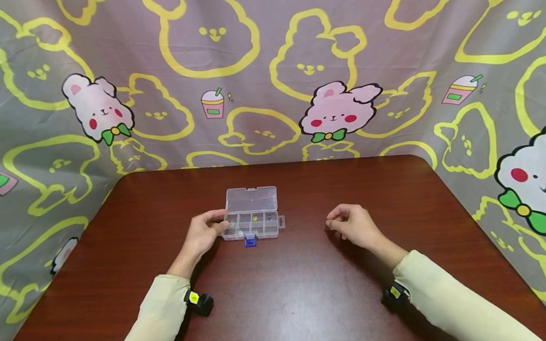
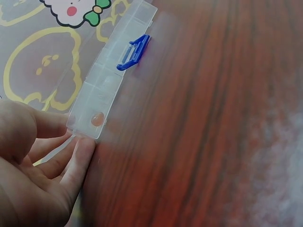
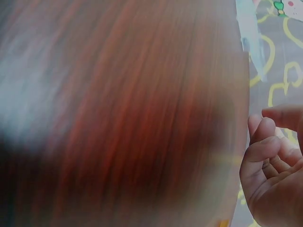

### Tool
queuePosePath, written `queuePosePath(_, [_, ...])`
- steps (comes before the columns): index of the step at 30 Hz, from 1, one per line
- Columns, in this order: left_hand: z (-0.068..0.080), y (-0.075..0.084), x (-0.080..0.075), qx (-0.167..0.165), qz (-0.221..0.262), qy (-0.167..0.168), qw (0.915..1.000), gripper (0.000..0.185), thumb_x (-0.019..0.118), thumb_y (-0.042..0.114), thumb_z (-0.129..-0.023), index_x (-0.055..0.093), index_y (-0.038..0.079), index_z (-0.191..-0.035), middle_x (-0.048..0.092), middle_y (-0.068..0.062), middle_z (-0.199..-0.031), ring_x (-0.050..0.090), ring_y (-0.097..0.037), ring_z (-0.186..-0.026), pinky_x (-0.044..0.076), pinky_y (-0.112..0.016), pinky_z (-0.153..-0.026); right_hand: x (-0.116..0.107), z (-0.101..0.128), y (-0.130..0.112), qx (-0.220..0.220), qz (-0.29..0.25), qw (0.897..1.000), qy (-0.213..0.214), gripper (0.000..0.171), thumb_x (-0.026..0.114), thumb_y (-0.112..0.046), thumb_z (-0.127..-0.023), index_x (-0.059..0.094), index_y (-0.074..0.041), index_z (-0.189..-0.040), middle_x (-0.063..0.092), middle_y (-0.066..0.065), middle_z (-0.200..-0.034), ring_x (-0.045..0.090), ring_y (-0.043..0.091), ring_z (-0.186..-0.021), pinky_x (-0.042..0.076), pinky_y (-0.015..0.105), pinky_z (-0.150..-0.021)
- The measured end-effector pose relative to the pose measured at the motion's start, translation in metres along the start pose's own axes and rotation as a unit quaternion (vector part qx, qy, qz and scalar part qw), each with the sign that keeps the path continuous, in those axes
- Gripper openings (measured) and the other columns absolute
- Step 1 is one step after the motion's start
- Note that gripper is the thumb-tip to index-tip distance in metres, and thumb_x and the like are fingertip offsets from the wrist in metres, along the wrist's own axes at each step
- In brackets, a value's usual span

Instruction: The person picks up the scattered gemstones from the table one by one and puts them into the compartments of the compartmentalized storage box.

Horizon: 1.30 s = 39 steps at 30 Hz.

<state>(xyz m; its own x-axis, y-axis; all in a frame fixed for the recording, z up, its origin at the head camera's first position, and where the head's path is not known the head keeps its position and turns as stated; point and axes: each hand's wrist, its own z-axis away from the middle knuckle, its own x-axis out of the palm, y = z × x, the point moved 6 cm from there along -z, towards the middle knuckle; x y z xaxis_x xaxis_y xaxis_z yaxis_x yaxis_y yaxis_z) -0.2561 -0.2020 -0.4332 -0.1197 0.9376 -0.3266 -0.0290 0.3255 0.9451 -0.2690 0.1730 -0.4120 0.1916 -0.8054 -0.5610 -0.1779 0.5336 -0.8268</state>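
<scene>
A clear plastic compartment box (image 1: 263, 235) stands on the table with its lid (image 1: 251, 200) raised at the back. Its blue latch (image 1: 250, 241) hangs at the front. My left hand (image 1: 203, 233) grips the box's left end, thumb at the front and fingers behind. Small pieces lie in several compartments, among them a yellow one (image 1: 255, 218); a round orange piece (image 2: 97, 119) shows through the wall in the left wrist view. Right of the box, my right hand (image 1: 354, 226) hovers low over the table, fingers curled and thumb near the index fingertip. Whether it pinches something tiny, I cannot tell.
The brown wooden table (image 1: 296, 291) reaches back to a patterned curtain (image 1: 274, 130), which also hangs along both sides. A clear hanging tab (image 1: 281, 221) juts from the box's right end. Black wrist cameras (image 1: 200, 303) sit at both sleeves.
</scene>
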Motion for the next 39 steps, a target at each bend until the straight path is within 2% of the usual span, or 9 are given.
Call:
queuePosePath(11, [-0.001,0.001,0.001,-0.004,-0.006,0.001,1.0,0.034,0.068,-0.004,-0.09,0.067,-0.006,-0.124,0.067,-0.024,-0.12,0.065,-0.013,-0.081,0.052,-0.019,-0.067,-0.029,0.005,0.019,0.019,0.019,0.999,0.029,0.009,0.075,-0.008,-0.088,0.07,-0.005,-0.094,0.069,0.009,-0.073,0.056,0.02,-0.051,0.044,0.031,-0.041])
queuePosePath(24, [0.0,0.002,0.001,-0.001,0.003,0.0,1.0,0.033,0.067,-0.005,-0.091,0.066,-0.007,-0.124,0.066,-0.026,-0.121,0.066,-0.015,-0.082,0.052,-0.019,-0.067,-0.059,0.01,0.038,0.018,0.053,0.997,0.058,0.014,0.075,-0.007,-0.087,0.069,-0.001,-0.099,0.067,0.007,-0.077,0.057,0.019,-0.054,0.046,0.03,-0.045])
queuePosePath(39, [0.0,0.001,0.001,-0.003,0.013,-0.001,0.9999,0.033,0.067,-0.005,-0.091,0.066,-0.008,-0.124,0.066,-0.027,-0.119,0.063,-0.01,-0.079,0.052,-0.018,-0.067,-0.075,0.006,0.051,0.026,0.078,0.995,0.065,0.023,0.076,-0.008,-0.086,0.068,0.001,-0.105,0.063,0.005,-0.074,0.056,0.016,-0.053,0.044,0.03,-0.044])
